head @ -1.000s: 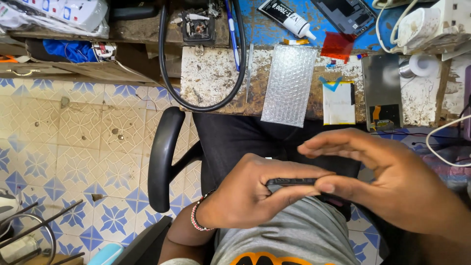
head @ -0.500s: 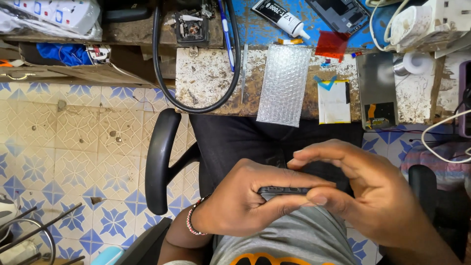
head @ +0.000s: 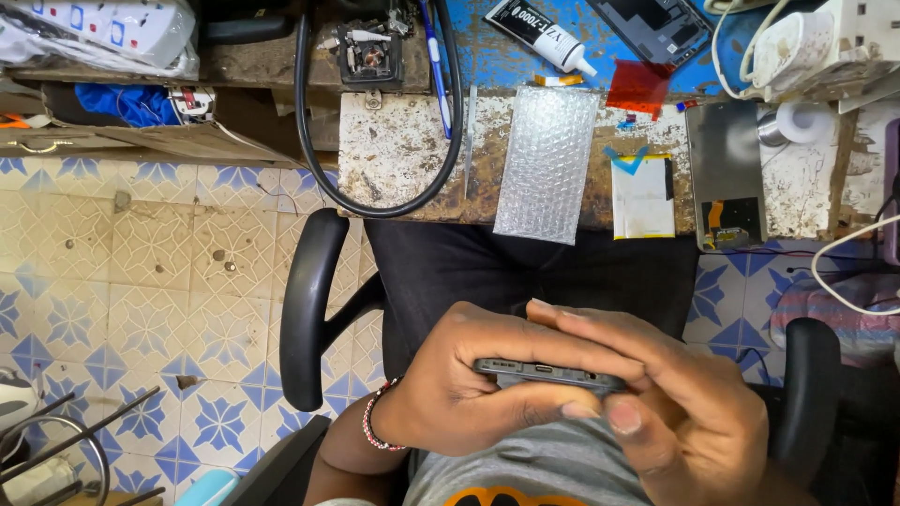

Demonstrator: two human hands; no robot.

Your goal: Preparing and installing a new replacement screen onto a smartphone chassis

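head: phone (head: pixel 548 375) in both hands

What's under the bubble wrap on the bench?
The bubble wrap lies on the worn bench, its near end overhanging the edge. Its cloudy sheet hides whatever may lie beneath.

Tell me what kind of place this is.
Probably a small phone repair bench: a battery, a glue tube and a removed back panel lie on the worn worktop, with a phone in both hands.
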